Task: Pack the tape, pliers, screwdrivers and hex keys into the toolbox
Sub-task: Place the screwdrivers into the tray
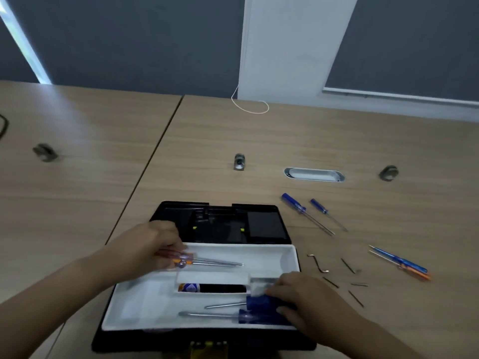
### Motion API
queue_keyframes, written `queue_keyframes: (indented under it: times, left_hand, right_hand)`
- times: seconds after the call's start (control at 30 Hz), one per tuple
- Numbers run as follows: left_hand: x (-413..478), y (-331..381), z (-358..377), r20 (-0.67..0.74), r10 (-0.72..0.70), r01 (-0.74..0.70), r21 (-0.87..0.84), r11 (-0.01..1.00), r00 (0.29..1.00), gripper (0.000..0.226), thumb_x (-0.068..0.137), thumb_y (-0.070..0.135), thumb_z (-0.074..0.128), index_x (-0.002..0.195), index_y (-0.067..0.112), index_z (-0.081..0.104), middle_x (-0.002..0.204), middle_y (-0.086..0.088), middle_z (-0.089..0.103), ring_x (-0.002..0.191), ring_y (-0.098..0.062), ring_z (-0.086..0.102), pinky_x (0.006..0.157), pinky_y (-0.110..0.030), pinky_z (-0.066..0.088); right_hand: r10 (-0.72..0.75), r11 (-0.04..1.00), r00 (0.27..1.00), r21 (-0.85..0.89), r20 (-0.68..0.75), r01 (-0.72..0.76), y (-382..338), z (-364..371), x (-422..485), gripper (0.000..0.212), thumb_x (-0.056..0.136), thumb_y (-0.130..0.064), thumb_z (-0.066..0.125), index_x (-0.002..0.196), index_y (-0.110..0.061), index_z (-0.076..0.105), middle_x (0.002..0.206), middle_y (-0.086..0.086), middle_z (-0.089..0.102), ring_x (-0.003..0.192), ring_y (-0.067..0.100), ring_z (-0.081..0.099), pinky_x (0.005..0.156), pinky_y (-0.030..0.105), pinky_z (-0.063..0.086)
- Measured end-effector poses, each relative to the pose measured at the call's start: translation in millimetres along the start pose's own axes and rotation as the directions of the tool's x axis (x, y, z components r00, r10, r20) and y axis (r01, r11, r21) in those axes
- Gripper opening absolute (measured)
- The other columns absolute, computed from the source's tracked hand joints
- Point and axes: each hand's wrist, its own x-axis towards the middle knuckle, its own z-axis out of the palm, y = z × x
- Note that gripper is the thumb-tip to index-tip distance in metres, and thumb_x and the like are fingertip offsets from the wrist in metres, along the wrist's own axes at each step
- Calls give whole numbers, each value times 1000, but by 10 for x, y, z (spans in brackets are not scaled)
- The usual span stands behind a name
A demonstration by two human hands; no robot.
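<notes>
Both hands grasp screwdrivers over the tray (269,252): left (153,244) orange-handled (186,260), right (305,299) blue-handled (256,317).

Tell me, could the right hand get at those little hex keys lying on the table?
Probably yes. The hex keys lie loose on the bare table just beside the right hand, nothing between them. That hand rests on blue screwdrivers in the tray now, though.

Black toolbox (269,224) open w/ white tray (290,257); orange-handled drivers (207,261) at back, blue ones (246,317) in front. More blue screwdrivers (305,212) & hex keys (334,275) loose on table, right of box.
</notes>
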Motion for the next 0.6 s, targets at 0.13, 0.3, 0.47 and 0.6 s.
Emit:
queue_keyframes:
  times: [0.13,0.3,0.47,0.6]
  left_hand:
    - [159,43,-19,-107,118,-115,31,993,987,30,68,59,69,84,33,68,87,15,57,80,2,51,67,-19,43]
    - [880,300,-61,-189,247,-239,61,969,950,36,75,59,61,87,27,71,87,11,59,81,-6,55,72,-24,44]
    - [1968,658,125,-68,357,-354,59,934,932,17,82,37,61,92,25,69,94,7,65,87,-13,60,78,-23,44]
    - [2929,859,550,141,315,-334,149,931,939,29,84,14,61,113,19,65,115,0,62,109,-20,56,89,-29,43]
  right_hand:
    - [96,977,984,206,-151,-64,123,8,-205,39,85,-46,55,122,-35,59,126,-15,58,115,2,50,95,20,42]
    - [460,887,735,297,-499,-353,1042,-59,-635,22,82,-23,68,104,-26,70,107,-8,67,97,7,61,85,21,46]
    - [789,602,495,298,-363,-741,2113,83,-1043,25,73,-6,69,96,-15,73,96,11,67,88,34,65,71,34,49]
    - [854,506,444,232,-273,-831,2459,200,-1110,12,78,-22,67,88,-18,72,90,9,62,85,31,63,65,35,48]
